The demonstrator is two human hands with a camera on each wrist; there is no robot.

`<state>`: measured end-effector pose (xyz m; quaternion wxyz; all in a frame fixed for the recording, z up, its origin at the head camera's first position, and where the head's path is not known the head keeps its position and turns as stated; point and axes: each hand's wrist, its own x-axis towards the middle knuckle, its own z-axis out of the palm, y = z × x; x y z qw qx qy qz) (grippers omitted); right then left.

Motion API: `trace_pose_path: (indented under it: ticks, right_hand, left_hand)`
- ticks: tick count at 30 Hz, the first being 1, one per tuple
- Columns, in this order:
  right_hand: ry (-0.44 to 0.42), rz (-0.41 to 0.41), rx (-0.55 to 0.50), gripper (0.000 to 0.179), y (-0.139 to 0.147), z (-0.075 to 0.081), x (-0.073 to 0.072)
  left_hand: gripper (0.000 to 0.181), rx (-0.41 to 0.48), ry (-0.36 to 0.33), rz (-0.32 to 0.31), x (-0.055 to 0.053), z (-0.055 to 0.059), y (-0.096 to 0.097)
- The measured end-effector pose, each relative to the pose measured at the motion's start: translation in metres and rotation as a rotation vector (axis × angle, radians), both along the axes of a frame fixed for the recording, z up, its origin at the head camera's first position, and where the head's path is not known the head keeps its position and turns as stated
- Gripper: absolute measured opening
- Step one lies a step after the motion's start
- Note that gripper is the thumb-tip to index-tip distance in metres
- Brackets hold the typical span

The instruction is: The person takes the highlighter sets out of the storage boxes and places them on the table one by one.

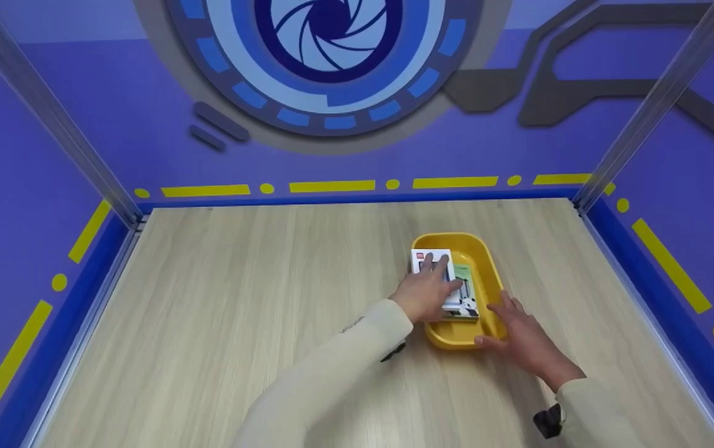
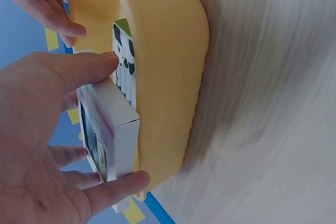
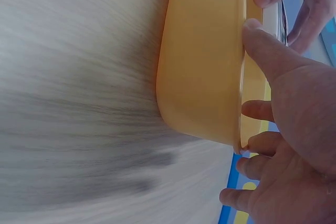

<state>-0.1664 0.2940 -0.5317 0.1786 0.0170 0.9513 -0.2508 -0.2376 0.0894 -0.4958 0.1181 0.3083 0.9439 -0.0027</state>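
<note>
Cream sleeves (image 1: 332, 376) are occupying the foreground of the head view, with a black device (image 1: 548, 422) showing at the right cuff. Past its own cuff, the left hand (image 1: 424, 294) is holding a white box (image 2: 111, 109), its fingers parting partway, the thumb pressing one edge and the others spreading over the top and the opposite edge. That white box is showing above the left rim of a yellow bin (image 1: 487, 277) and is partly covering a panda-printed box (image 1: 467, 300) lying inside; whether the two boxes are touching, I cannot tell. At the bin's right side, the right hand (image 1: 526, 341) is resting its thumb on the rim, its fingers spreading apart and bending loosely, gripping nothing. Yellow-dashed walls (image 1: 332, 163) are enclosing the wood-grain tabletop (image 1: 238, 298), where the bin is standing right of centre.
</note>
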Motion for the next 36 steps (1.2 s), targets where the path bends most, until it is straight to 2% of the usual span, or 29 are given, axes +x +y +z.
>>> trace_pose_path:
  ticks: [9,14,21,27,36]
  right_hand:
    - [-0.026,-0.014,-0.005,0.099,0.000,-0.001,0.000]
    - [-0.030,-0.019,-0.010,0.103,0.001,-0.001,0.000]
    - [-0.017,-0.028,-0.018,0.093,0.000,-0.001,0.002]
    - [0.000,-0.001,-0.021,0.091,-0.001,0.000,0.002]
    - [-0.010,-0.013,-0.026,0.100,0.000,0.000,0.002]
  left_hand:
    - [0.064,0.040,-0.058,0.036,0.002,-0.002,-0.004]
    - [0.064,0.059,-0.066,0.050,0.003,-0.003,-0.008]
    - [0.064,0.078,-0.084,0.050,0.004,-0.005,-0.013]
    - [0.062,0.082,-0.086,0.055,0.002,-0.007,-0.013]
    - [0.062,0.104,-0.111,0.064,0.003,-0.005,-0.017]
